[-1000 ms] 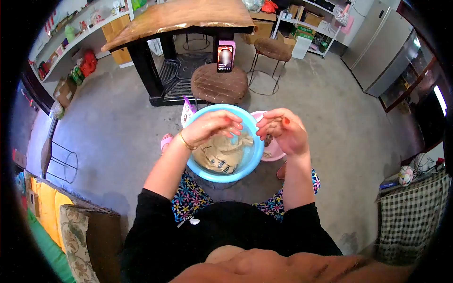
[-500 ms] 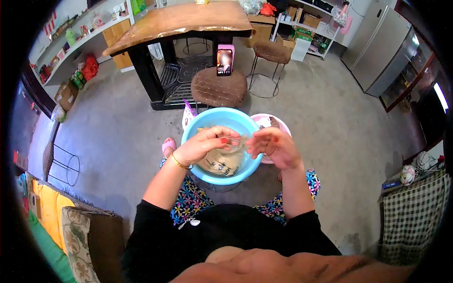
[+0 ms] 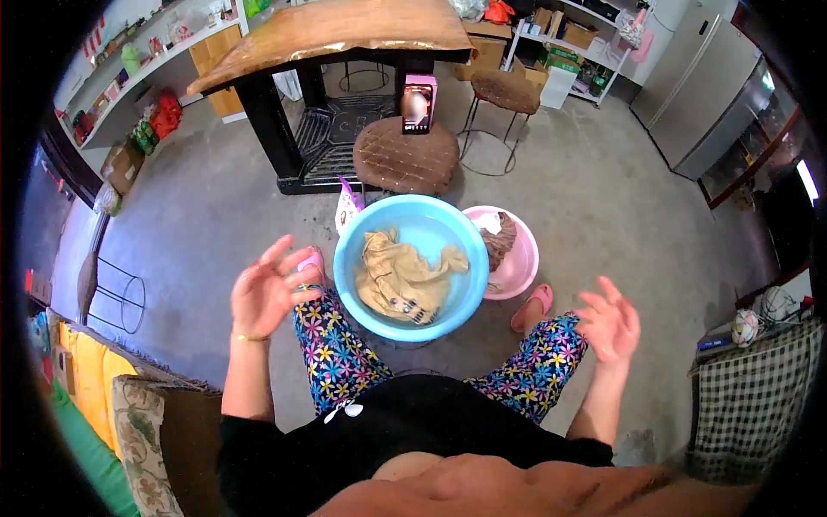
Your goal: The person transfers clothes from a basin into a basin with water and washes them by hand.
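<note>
Between my knees stands a light blue basin (image 3: pixel 345 297) of water, with a wet tan cloth (image 3: pixel 401 274) lying in it, dark lettering on its lower part. My left hand (image 3: pixel 269 289) is raised to the left of the basin, fingers spread and holding nothing. On the other side, my right hand (image 3: pixel 609 323) hovers over my right knee, also spread and holding nothing. Neither hand touches the basin. A pink basin (image 3: pixel 524 258), partly hidden behind the blue one, holds a brown cloth (image 3: pixel 500 244) and something white.
A phone (image 3: pixel 418 108) stands upright on a brown padded stool (image 3: pixel 405 157) beyond the basin. Behind it is a wooden-topped table (image 3: pixel 345 30). A white and purple packet (image 3: pixel 348 207) stands left of the basin. Another stool (image 3: pixel 506 90) is farther back.
My hands were close together above the blue basin. They have moved apart, left and right, and the tan cloth now shows fully in the water.
</note>
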The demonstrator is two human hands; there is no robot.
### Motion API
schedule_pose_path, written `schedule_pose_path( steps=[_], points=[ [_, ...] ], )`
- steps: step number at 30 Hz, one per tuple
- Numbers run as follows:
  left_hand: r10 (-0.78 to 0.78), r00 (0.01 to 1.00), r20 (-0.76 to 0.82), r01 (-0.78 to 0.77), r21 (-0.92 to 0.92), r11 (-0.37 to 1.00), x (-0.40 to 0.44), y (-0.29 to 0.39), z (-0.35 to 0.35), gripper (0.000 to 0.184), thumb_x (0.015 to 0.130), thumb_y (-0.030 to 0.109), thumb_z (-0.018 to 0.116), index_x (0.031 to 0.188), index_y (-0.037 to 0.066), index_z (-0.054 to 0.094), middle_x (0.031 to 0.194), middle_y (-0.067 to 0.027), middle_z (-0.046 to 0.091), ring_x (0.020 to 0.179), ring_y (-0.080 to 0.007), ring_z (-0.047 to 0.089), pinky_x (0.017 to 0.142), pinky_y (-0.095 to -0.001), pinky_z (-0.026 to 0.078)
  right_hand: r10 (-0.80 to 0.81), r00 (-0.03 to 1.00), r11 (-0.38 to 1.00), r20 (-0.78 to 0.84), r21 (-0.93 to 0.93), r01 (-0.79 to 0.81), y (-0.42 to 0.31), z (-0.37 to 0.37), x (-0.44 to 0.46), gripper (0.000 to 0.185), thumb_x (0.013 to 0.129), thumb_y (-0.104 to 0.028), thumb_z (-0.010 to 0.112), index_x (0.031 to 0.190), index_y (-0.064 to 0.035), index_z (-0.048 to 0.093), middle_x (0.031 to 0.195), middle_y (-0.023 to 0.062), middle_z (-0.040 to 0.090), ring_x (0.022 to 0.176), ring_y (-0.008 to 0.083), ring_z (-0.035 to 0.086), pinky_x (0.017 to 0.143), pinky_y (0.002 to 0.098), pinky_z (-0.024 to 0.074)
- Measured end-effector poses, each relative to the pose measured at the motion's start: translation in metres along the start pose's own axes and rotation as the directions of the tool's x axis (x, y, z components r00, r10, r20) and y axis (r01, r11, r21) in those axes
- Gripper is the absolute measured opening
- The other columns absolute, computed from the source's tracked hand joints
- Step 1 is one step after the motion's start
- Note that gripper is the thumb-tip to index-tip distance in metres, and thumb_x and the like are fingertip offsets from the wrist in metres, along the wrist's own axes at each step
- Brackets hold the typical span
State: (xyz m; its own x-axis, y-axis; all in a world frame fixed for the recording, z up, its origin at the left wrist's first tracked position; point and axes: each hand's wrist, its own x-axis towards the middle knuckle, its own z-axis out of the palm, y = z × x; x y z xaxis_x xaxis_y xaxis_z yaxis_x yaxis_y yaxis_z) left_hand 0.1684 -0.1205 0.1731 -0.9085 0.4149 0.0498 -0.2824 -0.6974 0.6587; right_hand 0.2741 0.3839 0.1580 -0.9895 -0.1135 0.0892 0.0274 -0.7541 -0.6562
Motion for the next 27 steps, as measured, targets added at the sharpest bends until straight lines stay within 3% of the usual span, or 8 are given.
schedule_pose_path(
  steps=[4, 7, 15, 19, 21, 23, 25, 27],
  points=[
    [0.022, 0.998, 0.057, -0.003, -0.309, 0.951, -0.035, -0.026, -0.068, 0.055, 0.085, 0.034, 0.044, 0.13, 0.005, 0.034, 0.118, -0.0225, 0.05, 0.112, -0.0382, 0.047, 0.09, -0.0616, 0.035, -0.122, 0.992, 0.935, 0.019, 0.337, 0.108, 0.007, -0.077, -0.048, 0.052, 0.09, -0.033, 0.039, 0.133, -0.0047, 0.029, 0.116, 0.0225, 0.052, 0.102, 0.0344, 0.054, 0.082, 0.0475, 0.0461],
    [-0.207, 0.927, -0.312, 0.07, -0.399, 0.914, -0.039, -0.07, -0.11, 0.043, 0.081, 0.032, 0.046, 0.114, 0.003, 0.048, 0.111, -0.0194, 0.056, 0.107, -0.0349, 0.051, 0.092, -0.0602, 0.033, 0.118, 0.705, 0.81, -0.699, 0.478, 0.339, 0.043, -0.151, -0.068, 0.044, 0.088, -0.026, 0.039, 0.127, -0.0043, 0.039, 0.119, 0.0209, 0.051, 0.108, 0.0349, 0.051, 0.089, 0.0455, 0.0424],
    [0.14, 0.968, -0.21, -0.167, -0.115, 0.979, -0.03, 0.003, -0.039, 0.049, 0.085, 0.03, 0.044, 0.126, 0.003, 0.04, 0.117, -0.0206, 0.052, 0.113, -0.0326, 0.047, 0.093, -0.0536, 0.037, -0.138, 0.966, 0.95, -0.219, 0.246, 0.191, -0.024, -0.034, -0.034, 0.05, 0.088, -0.025, 0.042, 0.133, -0.0077, 0.03, 0.128, 0.0237, 0.041, 0.106, 0.0369, 0.052, 0.08, 0.0479, 0.0477],
    [0.076, 0.995, 0.065, -0.054, -0.297, 0.954, -0.038, -0.022, -0.086, 0.051, 0.086, 0.029, 0.043, 0.129, 0.003, 0.036, 0.115, -0.0194, 0.054, 0.108, -0.0326, 0.052, 0.092, -0.0541, 0.037, -0.035, 0.998, 0.963, -0.052, 0.265, 0.048, 0.014, -0.09, -0.043, 0.048, 0.088, -0.028, 0.041, 0.131, -0.0064, 0.035, 0.12, 0.0235, 0.049, 0.1, 0.0356, 0.055, 0.076, 0.0475, 0.0488],
    [-0.17, 0.954, -0.248, 0.104, -0.258, 0.961, -0.031, -0.064, -0.125, 0.03, 0.081, 0.022, 0.048, 0.104, 0.003, 0.053, 0.108, -0.0176, 0.058, 0.1, -0.0307, 0.056, 0.085, -0.0517, 0.042, 0.155, 0.808, 0.951, -0.568, 0.308, 0.034, 0.049, -0.141, -0.05, 0.046, 0.084, -0.026, 0.045, 0.123, -0.0033, 0.043, 0.116, 0.0222, 0.053, 0.101, 0.0348, 0.055, 0.081, 0.0495, 0.0452],
    [-0.302, 0.812, -0.499, 0.139, -0.338, 0.931, -0.031, -0.071, -0.146, 0.03, 0.078, 0.019, 0.049, 0.104, 0.004, 0.053, 0.102, -0.0165, 0.06, 0.094, -0.0283, 0.057, 0.08, -0.0481, 0.044, 0.133, 0.759, 0.968, -0.638, 0.248, 0.039, 0.04, -0.13, -0.046, 0.046, 0.081, -0.027, 0.046, 0.121, -0.0033, 0.044, 0.118, 0.021, 0.052, 0.106, 0.0341, 0.052, 0.083, 0.0502, 0.0437],
    [-0.169, 0.971, -0.168, 0.149, -0.129, 0.98, -0.021, -0.031, -0.119, 0.029, 0.077, 0.019, 0.05, 0.103, 0.005, 0.053, 0.106, -0.0136, 0.059, 0.098, -0.0266, 0.056, 0.079, -0.0466, 0.045, 0.031, 0.831, 0.994, -0.555, 0.105, 0.033, 0.019, -0.106, -0.039, 0.047, 0.081, -0.027, 0.047, 0.122, -0.0032, 0.044, 0.12, 0.0208, 0.05, 0.108, 0.0335, 0.05, 0.085, 0.0493, 0.0435],
    [0.235, 0.912, -0.336, -0.167, 0.221, 0.961, -0.008, 0.014, -0.073, 0.036, 0.083, 0.029, 0.049, 0.112, 0.007, 0.051, 0.113, -0.0097, 0.054, 0.102, -0.0238, 0.052, 0.084, -0.0416, 0.042, -0.099, 0.909, 0.995, -0.404, -0.034, 0.093, -0.016, -0.059, -0.021, 0.049, 0.081, -0.027, 0.048, 0.124, -0.0024, 0.042, 0.122, 0.0211, 0.048, 0.11, 0.0331, 0.049, 0.086, 0.0485, 0.0433]
  ],
)
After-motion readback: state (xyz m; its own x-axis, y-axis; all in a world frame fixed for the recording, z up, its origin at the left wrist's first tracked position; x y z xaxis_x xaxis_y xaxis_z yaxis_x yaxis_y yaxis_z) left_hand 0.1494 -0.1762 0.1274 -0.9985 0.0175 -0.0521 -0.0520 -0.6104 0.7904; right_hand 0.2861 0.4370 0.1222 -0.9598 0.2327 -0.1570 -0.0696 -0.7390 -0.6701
